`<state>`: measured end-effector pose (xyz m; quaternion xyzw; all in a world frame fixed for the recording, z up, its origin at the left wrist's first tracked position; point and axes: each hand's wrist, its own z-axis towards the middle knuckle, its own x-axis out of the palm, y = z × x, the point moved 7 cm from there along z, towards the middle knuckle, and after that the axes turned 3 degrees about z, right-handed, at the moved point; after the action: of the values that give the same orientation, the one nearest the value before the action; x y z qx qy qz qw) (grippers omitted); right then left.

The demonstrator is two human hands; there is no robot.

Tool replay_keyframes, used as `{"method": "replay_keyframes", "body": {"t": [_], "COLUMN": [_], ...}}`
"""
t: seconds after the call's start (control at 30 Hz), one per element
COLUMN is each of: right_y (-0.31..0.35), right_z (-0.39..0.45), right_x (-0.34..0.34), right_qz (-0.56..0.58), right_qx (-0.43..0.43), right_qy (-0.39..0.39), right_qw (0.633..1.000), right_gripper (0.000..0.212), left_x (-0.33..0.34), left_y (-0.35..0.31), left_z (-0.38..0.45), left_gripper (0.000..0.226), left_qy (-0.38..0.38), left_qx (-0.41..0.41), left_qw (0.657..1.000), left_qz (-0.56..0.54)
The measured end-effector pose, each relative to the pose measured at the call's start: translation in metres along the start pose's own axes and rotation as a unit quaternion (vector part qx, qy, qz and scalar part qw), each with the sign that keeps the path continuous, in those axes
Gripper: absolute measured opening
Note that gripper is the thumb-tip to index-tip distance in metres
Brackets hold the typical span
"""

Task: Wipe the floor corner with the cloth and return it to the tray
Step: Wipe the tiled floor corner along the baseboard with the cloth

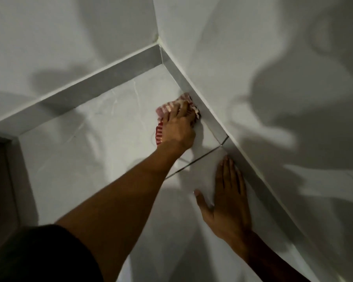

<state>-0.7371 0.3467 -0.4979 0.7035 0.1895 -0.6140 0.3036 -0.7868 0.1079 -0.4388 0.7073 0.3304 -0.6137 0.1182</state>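
Note:
A red-and-white striped cloth [167, 107] lies bunched on the pale floor tile against the grey skirting of the right wall, a little short of the floor corner [162, 65]. My left hand [177, 129] presses down on the cloth with the fingers curled over it. My right hand [227, 197] lies flat on the floor with fingers spread, closer to me, its fingertips beside the same skirting. No tray is in view.
Two white walls meet at the corner, each with a grey skirting strip [102, 81]. A dark grout line [194, 160] crosses the floor between my hands. A dark door frame edge [0, 180] stands at the left. Strong shadows fall on the walls.

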Motion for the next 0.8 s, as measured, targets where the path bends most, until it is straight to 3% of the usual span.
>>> {"method": "replay_keyframes", "body": {"t": [0.23, 0.53, 0.8], "right_y": [0.002, 0.001, 0.002], "right_z": [0.002, 0.001, 0.003], "right_x": [-0.003, -0.004, -0.003], "right_qz": [0.011, 0.032, 0.01], "right_qx": [0.001, -0.013, -0.006], "right_qy": [0.006, -0.002, 0.008], "right_qw": [1.0, 0.999, 1.0], "right_gripper": [0.107, 0.111, 0.109], "left_x": [0.031, 0.004, 0.034], "left_y": [-0.022, 0.012, -0.024], "left_z": [-0.059, 0.012, -0.063], "left_gripper": [0.05, 0.05, 0.054], "left_qy": [-0.069, -0.05, -0.068], "left_qx": [0.04, -0.023, 0.057], "left_qw": [0.992, 0.997, 0.994], "left_qz": [-0.099, -0.046, -0.056]}}
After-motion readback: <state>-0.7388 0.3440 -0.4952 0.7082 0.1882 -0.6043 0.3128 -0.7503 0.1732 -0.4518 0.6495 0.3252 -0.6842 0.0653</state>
